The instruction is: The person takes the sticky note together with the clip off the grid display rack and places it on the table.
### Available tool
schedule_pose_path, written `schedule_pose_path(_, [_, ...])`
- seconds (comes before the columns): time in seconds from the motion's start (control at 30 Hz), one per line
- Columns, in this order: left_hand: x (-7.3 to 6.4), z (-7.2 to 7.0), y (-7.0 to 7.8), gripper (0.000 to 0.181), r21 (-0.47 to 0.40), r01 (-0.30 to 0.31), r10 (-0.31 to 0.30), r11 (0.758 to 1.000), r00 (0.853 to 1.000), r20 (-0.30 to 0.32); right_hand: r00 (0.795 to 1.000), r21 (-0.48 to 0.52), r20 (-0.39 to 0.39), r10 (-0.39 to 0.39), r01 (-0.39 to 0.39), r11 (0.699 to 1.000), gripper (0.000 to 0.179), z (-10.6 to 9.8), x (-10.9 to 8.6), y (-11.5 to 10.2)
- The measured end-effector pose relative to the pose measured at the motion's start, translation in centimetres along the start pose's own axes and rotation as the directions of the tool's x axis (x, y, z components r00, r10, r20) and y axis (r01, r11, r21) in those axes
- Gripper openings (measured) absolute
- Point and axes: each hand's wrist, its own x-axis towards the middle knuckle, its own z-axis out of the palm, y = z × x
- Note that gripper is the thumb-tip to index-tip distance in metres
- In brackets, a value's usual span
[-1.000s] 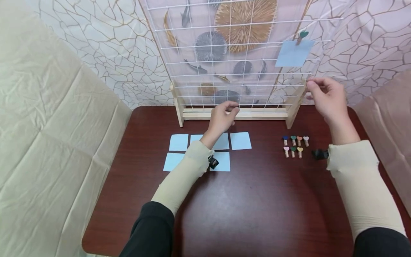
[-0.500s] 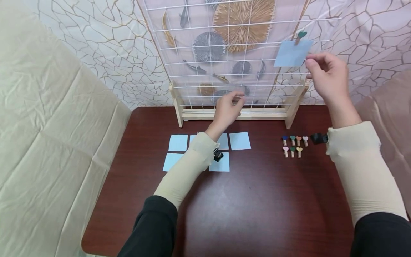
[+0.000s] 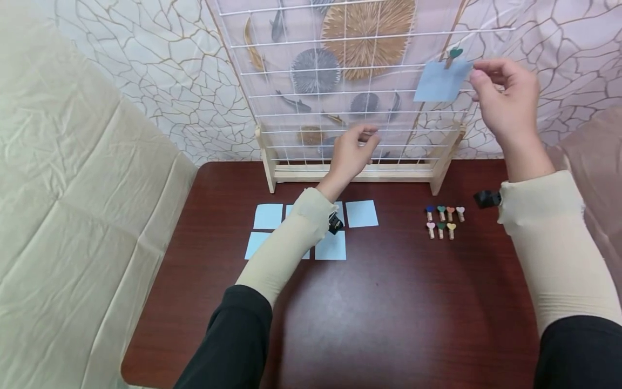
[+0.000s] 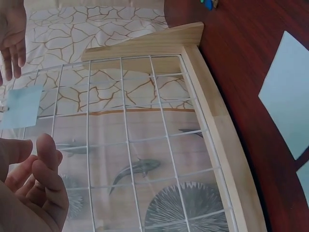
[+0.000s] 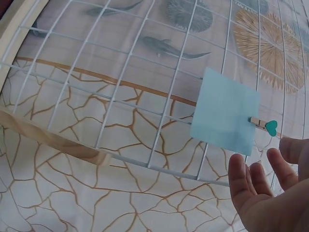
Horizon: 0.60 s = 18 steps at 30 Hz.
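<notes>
A light blue paper square hangs at the right side of a white wire grid rack. A small wooden clothespin with a green heart pinches its edge to the wire. Close beside the paper's right edge is my right hand, its fingers loosely bent with nothing between them. My left hand hovers in front of the lower grid, thumb and fingers relaxed and holding nothing. In the left wrist view, that hand shows below the hanging paper.
Several blue paper squares lie in two rows on the dark red table, some covered by my left arm. Several heart clothespins sit in two rows at the right. The rack's wooden base stands at the table's back.
My right hand has risen from beside the rack's right post to the hanging paper's right edge. My left hand has moved up and slightly right over the grid.
</notes>
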Motion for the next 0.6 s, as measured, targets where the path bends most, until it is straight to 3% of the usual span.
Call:
schedule_pose_path(0.17, [0.6, 0.2, 0.8, 0.028, -0.008, -0.021, 0.021, 1.000, 1.000, -0.008, 1.000, -0.058, -0.007, -0.006, 0.006, 0.998, 0.023, 0.3, 0.1, -1.0])
schedule_pose_path(0.33, [1.2, 0.3, 1.5, 0.028, 0.020, -0.060, 0.060, 0.998, 0.998, -0.014, 0.999, -0.034, -0.026, -0.037, 0.036, 0.999, 0.023, 0.8, 0.7, -1.3])
schedule_pose_path(0.6, [2.1, 1.1, 2.2, 0.032, -0.046, -0.023, 0.024, 0.999, 0.999, 0.022, 0.998, -0.039, -0.050, -0.042, 0.040, 0.998, 0.021, 1.5, 1.3, -1.7])
